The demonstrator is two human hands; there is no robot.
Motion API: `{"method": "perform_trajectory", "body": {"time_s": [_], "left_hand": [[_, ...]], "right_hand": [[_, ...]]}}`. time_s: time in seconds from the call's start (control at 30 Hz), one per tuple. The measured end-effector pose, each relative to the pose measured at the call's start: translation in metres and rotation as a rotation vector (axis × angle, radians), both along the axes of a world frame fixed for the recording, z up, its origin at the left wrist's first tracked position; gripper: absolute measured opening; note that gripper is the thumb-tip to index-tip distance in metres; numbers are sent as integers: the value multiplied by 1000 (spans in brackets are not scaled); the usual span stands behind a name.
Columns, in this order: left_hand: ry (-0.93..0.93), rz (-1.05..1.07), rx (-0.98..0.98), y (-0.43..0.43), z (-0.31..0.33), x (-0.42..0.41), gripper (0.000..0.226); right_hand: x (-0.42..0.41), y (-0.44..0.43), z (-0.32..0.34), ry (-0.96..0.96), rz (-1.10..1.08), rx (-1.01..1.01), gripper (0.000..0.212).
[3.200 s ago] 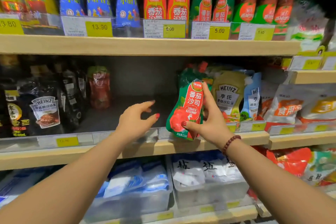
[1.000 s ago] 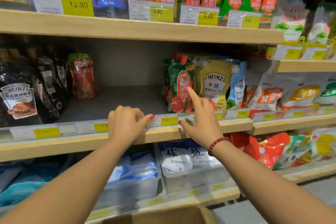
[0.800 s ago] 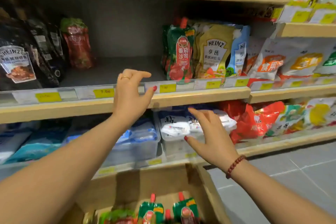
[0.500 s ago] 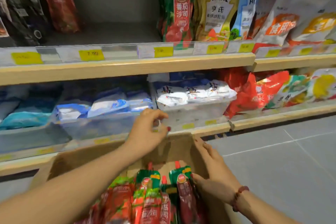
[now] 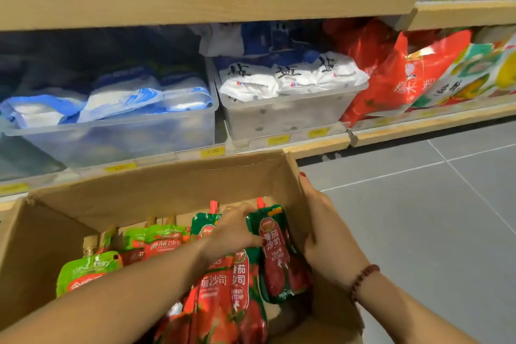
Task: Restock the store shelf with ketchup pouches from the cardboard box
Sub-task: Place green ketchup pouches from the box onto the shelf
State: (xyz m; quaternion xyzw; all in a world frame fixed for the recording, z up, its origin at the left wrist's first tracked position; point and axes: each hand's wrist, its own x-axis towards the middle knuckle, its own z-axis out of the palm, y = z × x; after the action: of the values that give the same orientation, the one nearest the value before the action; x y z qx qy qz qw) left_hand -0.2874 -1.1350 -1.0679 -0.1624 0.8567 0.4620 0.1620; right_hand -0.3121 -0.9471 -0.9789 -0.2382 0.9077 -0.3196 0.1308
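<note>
Step in hand, as I read it: getting the next pouch out of the cardboard box (image 5: 156, 184). The ketchup pouch (image 5: 279, 260) being picked stands at the right end of the box, leaning toward the box's right wall, with its red spout (image 5: 261, 202) pointing up. The left hand (image 5: 234, 232) is clamped on its top corner, thumb on the printed front and fingers tucked behind, just below the spout. The right hand (image 5: 329, 237) lies flat against the inside of the box's right wall. Its fingers are straight and it grips nothing. I can't tell whether it touches the pouch's edge.

My two cents on doing this well:
- Lift straight up out of the box. The other pouches (image 5: 220, 288) are packed tight just left of it inside the box, and a sideways yank would probably drag a neighbour along.
- Grab the stiff sealed top, not the squishy belly. These things are floppy and will likely sag or slip otherwise.
- Bring the right hand off the box wall and under the pouch's bottom once it clears the rim, so it goes up flat-faced.
- Keep the label facing you.

The store shelf (image 5: 195, 3) rises behind the box's far wall. The ketchup gap itself isn't in view.
</note>
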Motion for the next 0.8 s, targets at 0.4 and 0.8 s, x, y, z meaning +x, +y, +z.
{"method": "perform_trajectory", "body": {"time_s": [0.4,0.8], "left_hand": [[-14,-230,-422,18,-20,-29,72],[115,-216,113,0,4,-30,70]], "right_hand": [[3,-1,-4,0,-16,14,97],[1,2,-9,17,-33,-3,97]]}}
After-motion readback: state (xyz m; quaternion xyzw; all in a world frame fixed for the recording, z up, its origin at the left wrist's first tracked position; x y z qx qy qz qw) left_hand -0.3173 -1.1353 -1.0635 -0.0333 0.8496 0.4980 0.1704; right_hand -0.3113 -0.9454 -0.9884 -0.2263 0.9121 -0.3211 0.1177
